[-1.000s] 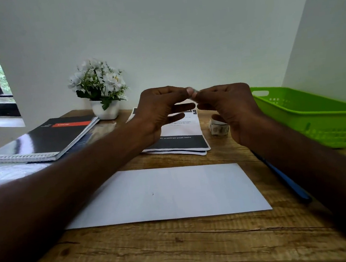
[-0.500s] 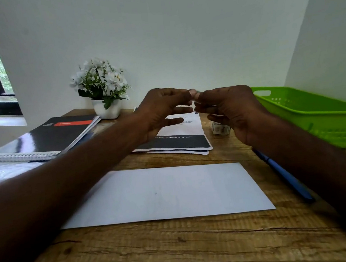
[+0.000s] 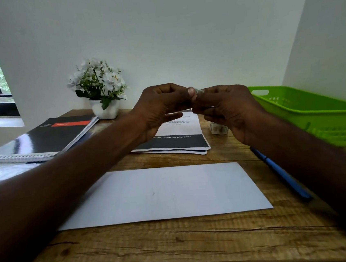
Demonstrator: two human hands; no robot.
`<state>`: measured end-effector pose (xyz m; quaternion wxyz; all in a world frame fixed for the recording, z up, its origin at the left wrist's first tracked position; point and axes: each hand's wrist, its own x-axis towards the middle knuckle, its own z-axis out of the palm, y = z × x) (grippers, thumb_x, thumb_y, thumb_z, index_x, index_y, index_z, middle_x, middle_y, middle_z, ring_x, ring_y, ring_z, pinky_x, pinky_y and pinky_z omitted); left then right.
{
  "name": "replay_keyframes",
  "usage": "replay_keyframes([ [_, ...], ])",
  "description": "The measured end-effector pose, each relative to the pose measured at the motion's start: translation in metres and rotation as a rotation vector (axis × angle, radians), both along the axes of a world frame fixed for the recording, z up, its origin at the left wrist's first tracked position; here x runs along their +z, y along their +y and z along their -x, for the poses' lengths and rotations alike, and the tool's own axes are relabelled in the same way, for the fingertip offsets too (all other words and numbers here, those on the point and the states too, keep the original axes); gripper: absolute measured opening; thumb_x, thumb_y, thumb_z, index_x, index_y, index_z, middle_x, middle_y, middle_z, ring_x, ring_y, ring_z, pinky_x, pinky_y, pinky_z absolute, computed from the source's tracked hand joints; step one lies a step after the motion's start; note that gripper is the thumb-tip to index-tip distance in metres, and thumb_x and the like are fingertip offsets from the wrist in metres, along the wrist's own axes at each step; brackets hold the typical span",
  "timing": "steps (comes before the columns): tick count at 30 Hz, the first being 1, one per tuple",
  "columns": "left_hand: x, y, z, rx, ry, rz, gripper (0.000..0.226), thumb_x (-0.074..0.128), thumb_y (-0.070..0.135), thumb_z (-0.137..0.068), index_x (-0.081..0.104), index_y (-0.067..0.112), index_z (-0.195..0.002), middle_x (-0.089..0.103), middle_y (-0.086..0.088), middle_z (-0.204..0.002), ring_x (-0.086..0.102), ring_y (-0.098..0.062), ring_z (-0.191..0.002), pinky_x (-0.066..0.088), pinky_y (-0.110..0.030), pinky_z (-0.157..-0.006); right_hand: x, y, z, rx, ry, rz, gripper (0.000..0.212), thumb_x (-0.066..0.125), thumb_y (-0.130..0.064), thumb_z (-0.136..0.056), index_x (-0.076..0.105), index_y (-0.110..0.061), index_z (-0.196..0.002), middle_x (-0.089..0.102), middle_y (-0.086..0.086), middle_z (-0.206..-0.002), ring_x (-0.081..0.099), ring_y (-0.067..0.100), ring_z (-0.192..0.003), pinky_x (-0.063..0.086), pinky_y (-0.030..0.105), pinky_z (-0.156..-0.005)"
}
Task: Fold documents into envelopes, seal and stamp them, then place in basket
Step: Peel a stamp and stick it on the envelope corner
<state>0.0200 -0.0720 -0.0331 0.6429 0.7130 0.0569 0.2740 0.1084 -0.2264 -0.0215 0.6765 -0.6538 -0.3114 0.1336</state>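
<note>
On the rough-grained wooden desk (image 3: 179,243): one plain white rectangular envelope (image 3: 163,193), flat, face up, near the front edge, in the same place as a second ago. To the right, by the wall: one lime-green perforated plastic basket (image 3: 315,115). Rear left: one black spiral-bound notebook with a red label (image 3: 47,137). Rear centre: a stack of printed white documents with a black band (image 3: 179,140), partly hidden by the hands. Behind: one white pot of white artificial flowers (image 3: 99,89). Right of the envelope: one blue pen (image 3: 279,173), lying diagonally. Under the right wrist: one small roll of stamps (image 3: 217,128), more hidden than a second ago. Raised above the documents: left hand (image 3: 161,108) and right hand (image 3: 229,107), fingertips meeting, both pinching one tiny pale item, probably a stamp (image 3: 197,91); pose nearly unchanged.
</note>
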Motion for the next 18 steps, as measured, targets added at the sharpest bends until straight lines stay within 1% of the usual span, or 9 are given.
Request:
replay_keyframes([
  [2, 0.0005, -0.0008, -0.0004, -0.020, 0.006, 0.020, 0.012, 0.077, 0.025, -0.091, 0.074, 0.016, -0.098, 0.077, -0.012, -0.116, 0.075, -0.024, -0.107, 0.048, -0.050, -0.111, 0.0010, -0.0013, 0.0007, 0.005, 0.010, -0.023, 0.034, 0.085, -0.021, -0.081, 0.071, -0.017, -0.112, 0.080, 0.011, -0.097, 0.078, 0.023, -0.091, 0.056, 0.032, -0.081],
  [4, 0.0009, -0.0015, -0.0006, -0.033, 0.011, 0.037, 0.017, 0.076, 0.026, -0.091, 0.075, 0.015, -0.105, 0.077, -0.009, -0.115, 0.075, -0.023, -0.108, 0.047, -0.050, -0.111, 0.0017, -0.0020, 0.0015, 0.001, -0.012, -0.012, 0.033, 0.085, -0.022, -0.081, 0.072, -0.023, -0.112, 0.080, 0.006, -0.095, 0.078, 0.020, -0.091, 0.053, 0.034, -0.084],
  [6, 0.0011, -0.0016, -0.0007, -0.036, 0.009, 0.051, 0.022, 0.076, 0.026, -0.091, 0.074, 0.013, -0.109, 0.078, -0.007, -0.114, 0.075, -0.023, -0.108, 0.046, -0.050, -0.112, 0.0018, -0.0020, 0.0020, -0.027, -0.051, 0.009, 0.023, 0.085, -0.025, -0.081, 0.077, -0.021, -0.102, 0.080, 0.005, -0.092, 0.078, 0.019, -0.091, 0.053, 0.035, -0.082],
  [8, 0.0009, -0.0015, -0.0003, -0.026, 0.003, 0.056, 0.026, 0.077, 0.025, -0.091, 0.074, 0.010, -0.112, 0.078, -0.008, -0.114, 0.076, -0.022, -0.106, 0.045, -0.049, -0.113, 0.0015, -0.0011, 0.0020, -0.062, -0.078, 0.012, 0.019, 0.086, -0.026, -0.080, 0.078, -0.016, -0.094, 0.080, 0.007, -0.089, 0.077, 0.019, -0.091, 0.053, 0.034, -0.079],
  [11, 0.0002, -0.0036, -0.0005, 0.053, -0.029, 0.035, 0.021, 0.079, 0.022, -0.088, 0.077, 0.007, -0.104, 0.080, -0.010, -0.105, 0.078, -0.021, -0.098, 0.048, -0.048, -0.109, 0.0000, 0.0010, 0.0007, -0.099, -0.107, 0.021, 0.012, 0.086, -0.021, -0.079, 0.076, -0.015, -0.080, 0.079, 0.007, -0.084, 0.078, 0.020, -0.087, 0.052, 0.033, -0.074],
  [14, 0.0001, -0.0049, -0.0022, 0.142, -0.075, -0.011, 0.023, 0.083, 0.020, -0.084, 0.079, 0.004, -0.100, 0.080, -0.012, -0.093, 0.079, -0.021, -0.089, 0.056, -0.044, -0.100, -0.0004, 0.0023, -0.0010, -0.121, -0.137, 0.030, 0.012, 0.085, -0.020, -0.080, 0.078, -0.010, -0.082, 0.079, 0.011, -0.083, 0.078, 0.020, -0.081, 0.049, 0.028, -0.066],
  [16, 0.0004, -0.0037, -0.0035, 0.142, -0.121, -0.010, 0.023, 0.083, 0.014, -0.084, 0.078, -0.002, -0.099, 0.080, -0.016, -0.090, 0.079, -0.026, -0.086, 0.061, -0.037, -0.090, -0.0006, 0.0033, -0.0029, -0.127, -0.199, 0.027, 0.017, 0.084, -0.022, -0.081, 0.079, -0.006, -0.085, 0.078, 0.013, -0.083, 0.076, 0.016, -0.076, 0.050, 0.018, -0.057],
  [17, 0.0006, -0.0033, -0.0041, 0.139, -0.140, -0.011, 0.023, 0.083, 0.012, -0.083, 0.078, -0.004, -0.099, 0.079, -0.018, -0.089, 0.079, -0.029, -0.087, 0.062, -0.036, -0.087, -0.0013, 0.0039, -0.0041, -0.141, -0.242, 0.030, 0.020, 0.084, -0.025, -0.081, 0.079, -0.006, -0.084, 0.078, 0.012, -0.082, 0.075, 0.016, -0.075, 0.050, 0.015, -0.054],
  [18, 0.0008, -0.0031, -0.0044, 0.143, -0.151, -0.024, 0.023, 0.084, 0.011, -0.083, 0.078, -0.005, -0.098, 0.079, -0.020, -0.089, 0.079, -0.032, -0.087, 0.063, -0.036, -0.087, -0.0018, 0.0042, -0.0053, -0.160, -0.279, 0.036, 0.022, 0.085, -0.028, -0.081, 0.080, -0.006, -0.083, 0.078, 0.011, -0.079, 0.075, 0.017, -0.075, 0.052, 0.015, -0.056],
])
